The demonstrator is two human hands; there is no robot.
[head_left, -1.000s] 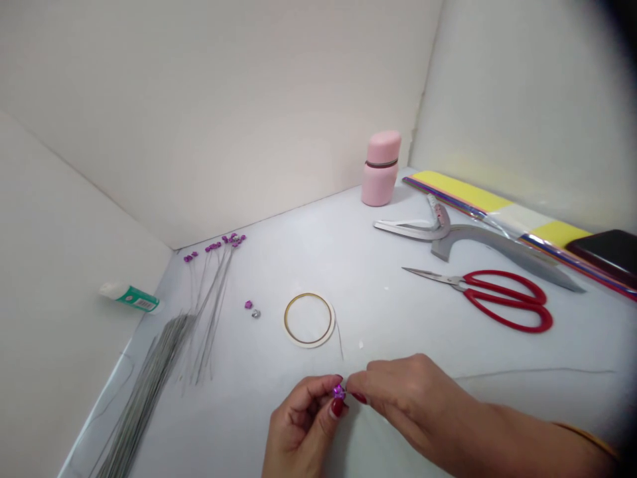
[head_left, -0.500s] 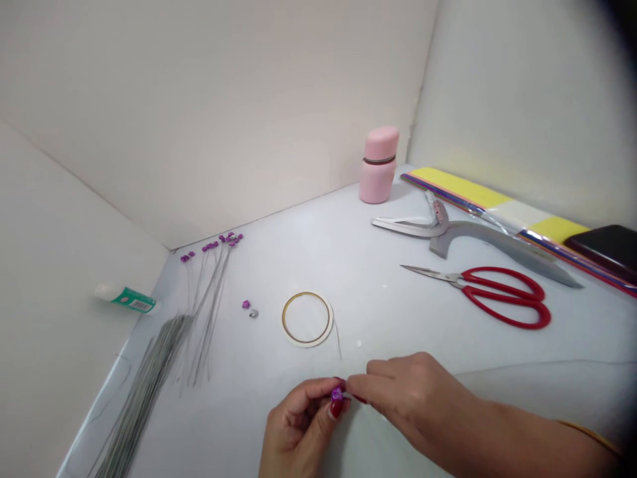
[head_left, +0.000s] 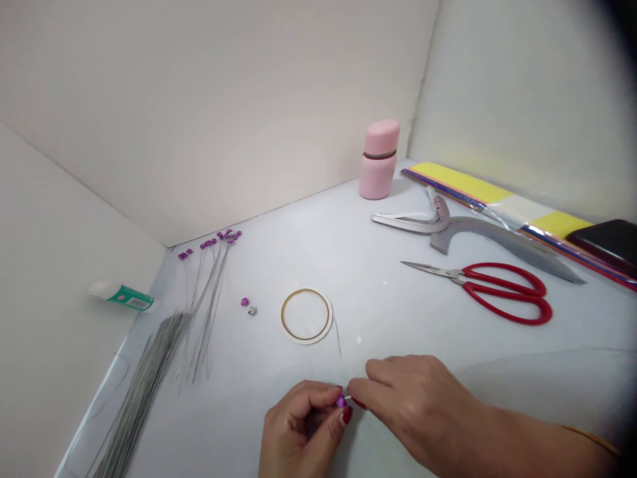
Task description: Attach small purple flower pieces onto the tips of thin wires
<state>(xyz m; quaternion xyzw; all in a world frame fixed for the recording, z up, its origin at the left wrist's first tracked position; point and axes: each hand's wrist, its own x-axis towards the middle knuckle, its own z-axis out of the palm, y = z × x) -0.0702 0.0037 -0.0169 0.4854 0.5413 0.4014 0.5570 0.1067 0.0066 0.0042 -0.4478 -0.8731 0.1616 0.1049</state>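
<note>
Between the thumb and finger of my left hand (head_left: 303, 431) is a small shiny purple bud (head_left: 341, 401). My right hand (head_left: 408, 398) touches close beside it, its fingertips pinched on a thin pale wire (head_left: 348, 398) that meets the bud. The rest of that wire is mostly hidden by the hand; a faint line runs over the table at the right. Just beyond my hands lies a roll of narrow white tape (head_left: 326, 332) with a loose end. A loose purple bud (head_left: 245, 302) and a small silver piece (head_left: 252, 311) sit left of the roll.
Wires tipped with purple buds (head_left: 229, 236) lie at the back left, near a bundle of grey wires (head_left: 149, 392) and a green-and-white tube (head_left: 132, 299). Red-handled scissors (head_left: 502, 292), grey pliers (head_left: 448, 226), a pink bottle (head_left: 378, 162) and coloured sheets (head_left: 462, 182) lie at the right.
Both hands stay close together. The left thumb has shifted slightly right and down, and a short bit of wire shows more clearly between bud and right fingertips. The view has tilted slightly.
</note>
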